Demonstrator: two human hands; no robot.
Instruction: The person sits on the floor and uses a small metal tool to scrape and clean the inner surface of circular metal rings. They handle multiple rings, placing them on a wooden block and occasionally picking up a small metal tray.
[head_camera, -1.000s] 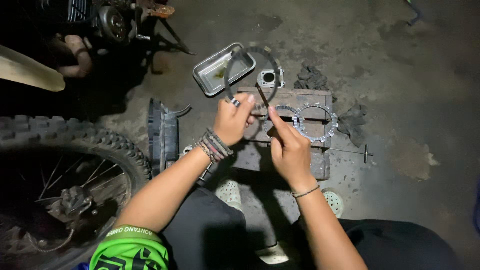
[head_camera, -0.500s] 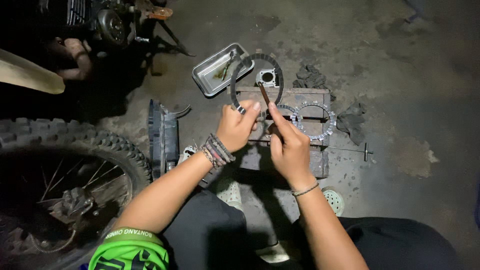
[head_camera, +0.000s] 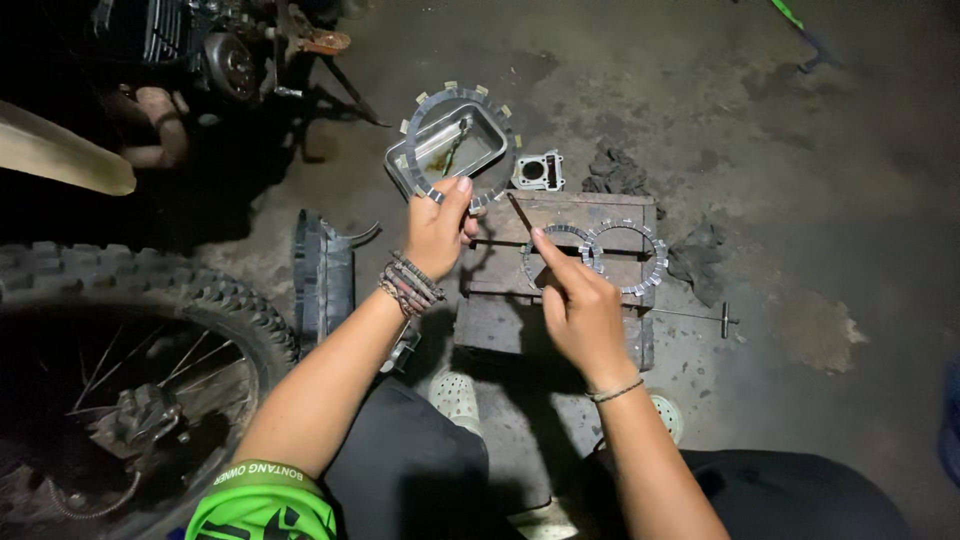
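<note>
Left grip (head_camera: 440, 215) pinching toothed ring (head_camera: 460, 145) above metal tray (head_camera: 400, 165), right grip (head_camera: 570, 290) pinching thin rod (head_camera: 520, 212), two rings (head_camera: 625, 258) on wooden block (head_camera: 500, 325)

Left hand (head_camera: 437, 228) lifts the grey toothed metal ring plate (head_camera: 462, 147) off the wooden pallet block (head_camera: 560, 270), up and away to above the rectangular metal tray (head_camera: 400, 165). Right hand (head_camera: 580, 305) with thin stick (head_camera: 520, 212) drops slightly back from the stacked rings (head_camera: 625, 258).

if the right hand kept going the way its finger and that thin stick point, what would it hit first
Probably the small grey engine cylinder block beyond the wooden pallet; the right hand aims its thin stick up-left toward it, though depth is unclear.
</note>
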